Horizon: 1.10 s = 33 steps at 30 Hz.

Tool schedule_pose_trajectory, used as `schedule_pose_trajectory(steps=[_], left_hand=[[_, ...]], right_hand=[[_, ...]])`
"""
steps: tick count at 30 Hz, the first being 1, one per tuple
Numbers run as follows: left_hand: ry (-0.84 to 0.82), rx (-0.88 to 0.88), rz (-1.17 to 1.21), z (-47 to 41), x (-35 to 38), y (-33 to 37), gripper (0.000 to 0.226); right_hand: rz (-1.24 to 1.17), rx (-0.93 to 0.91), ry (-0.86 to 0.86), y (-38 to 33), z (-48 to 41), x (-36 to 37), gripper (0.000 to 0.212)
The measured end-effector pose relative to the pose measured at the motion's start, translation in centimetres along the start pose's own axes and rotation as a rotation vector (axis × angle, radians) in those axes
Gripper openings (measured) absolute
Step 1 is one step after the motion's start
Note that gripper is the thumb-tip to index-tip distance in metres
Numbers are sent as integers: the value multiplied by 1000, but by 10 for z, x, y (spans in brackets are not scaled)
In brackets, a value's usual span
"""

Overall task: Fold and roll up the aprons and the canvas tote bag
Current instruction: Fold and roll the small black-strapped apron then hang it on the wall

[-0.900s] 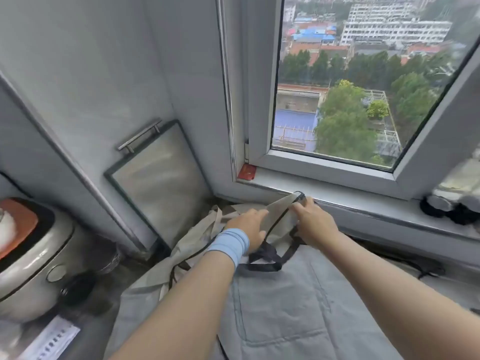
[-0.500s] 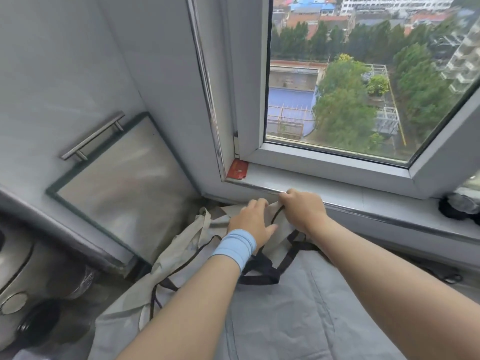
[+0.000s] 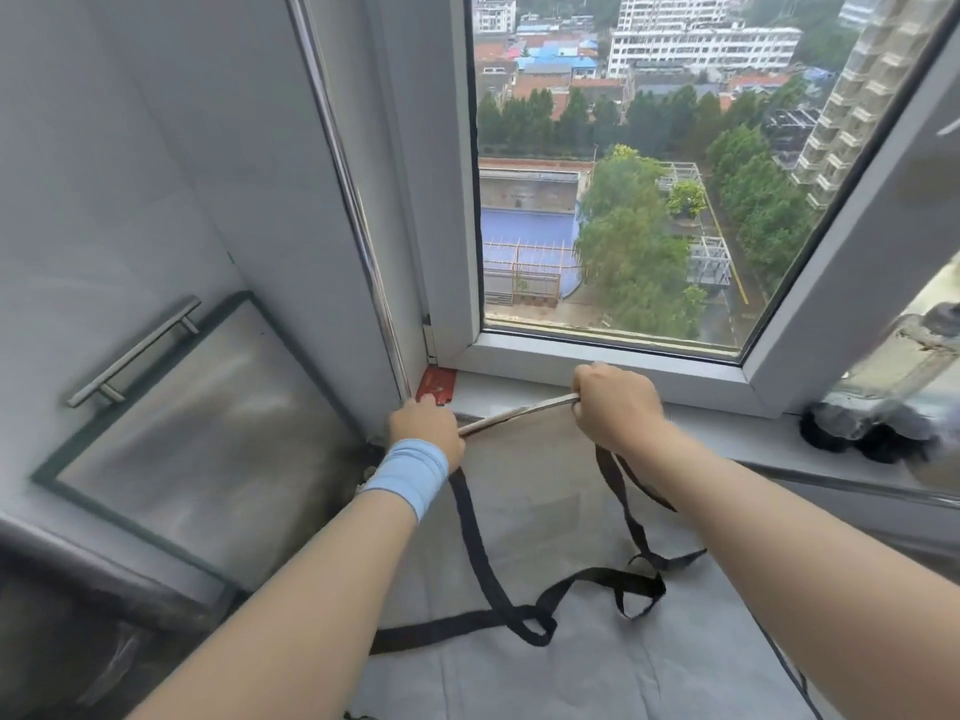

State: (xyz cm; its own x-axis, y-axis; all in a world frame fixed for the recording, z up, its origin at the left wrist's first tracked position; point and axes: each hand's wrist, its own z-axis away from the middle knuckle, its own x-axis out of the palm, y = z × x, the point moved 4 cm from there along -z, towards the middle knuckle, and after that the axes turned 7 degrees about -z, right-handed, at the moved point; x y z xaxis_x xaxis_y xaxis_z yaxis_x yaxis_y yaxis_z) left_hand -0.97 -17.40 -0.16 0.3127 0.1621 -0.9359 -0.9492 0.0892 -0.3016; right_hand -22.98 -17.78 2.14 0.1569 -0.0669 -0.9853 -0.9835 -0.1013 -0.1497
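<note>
Two black straps trail loose over the grey apron nearest the viewer, likely left free while the top edge is squared. Beyond them, just short of the windowsill, left hand and right hand each close fingers on that edge, pulling it taut between them, probably to flatten the cloth for folding

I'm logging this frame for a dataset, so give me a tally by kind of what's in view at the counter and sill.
Hands: 2, the left hand and right hand, both gripping the apron's top edge
Grey apron: 1
Black straps: cannot separate them, counted as 1 tangle
Blue wristband: 1
Metal-handled board: 1
Red tag: 1
Total: 7
</note>
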Motion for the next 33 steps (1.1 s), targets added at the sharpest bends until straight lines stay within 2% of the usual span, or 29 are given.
schedule_pose_trajectory(steps=[3,7,9,10,12,14,16,17,19,22,23,24,26,28,31,33], left_hand=[[-82,-46,28,-17,-19,2,25],[-33,-219,493,-37,-28,-5,25],[71,-201,745,-35,-21,-5,29],[105,-166,864,-29,-14,-4,43],[117,-74,948,-11,2,2,73],[169,-16,813,10,25,8,76],[230,-9,620,37,50,15,64],[226,-9,554,52,64,19,54],[148,39,464,83,97,30,32],[-43,153,319,131,144,42,21],[-95,176,289,146,157,44,22],[-129,186,263,159,169,44,24],[-160,202,235,180,188,44,28],[-185,223,240,193,206,46,40],[-352,239,213,198,232,50,70],[-438,239,149,190,246,50,78]], right_hand=[[68,79,26,1,-12,-10,11],[-274,262,166,13,-27,-18,19],[-471,221,143,6,-23,-7,43],[-482,184,89,-1,-15,2,62],[-283,154,48,-16,10,23,86],[-83,102,120,-35,44,43,88],[-56,-77,162,-59,85,70,83],[-91,-188,127,-71,105,91,79],[-170,-326,-69,-89,147,136,67],[-163,-288,-475,-93,198,198,63],[-144,-263,-599,-89,208,215,65],[-133,-259,-637,-87,212,225,69],[-105,-284,-614,-81,208,237,75],[-43,-304,-677,-73,197,244,81],[40,-252,-611,-74,177,238,71],[71,-215,-474,-82,178,230,60]])
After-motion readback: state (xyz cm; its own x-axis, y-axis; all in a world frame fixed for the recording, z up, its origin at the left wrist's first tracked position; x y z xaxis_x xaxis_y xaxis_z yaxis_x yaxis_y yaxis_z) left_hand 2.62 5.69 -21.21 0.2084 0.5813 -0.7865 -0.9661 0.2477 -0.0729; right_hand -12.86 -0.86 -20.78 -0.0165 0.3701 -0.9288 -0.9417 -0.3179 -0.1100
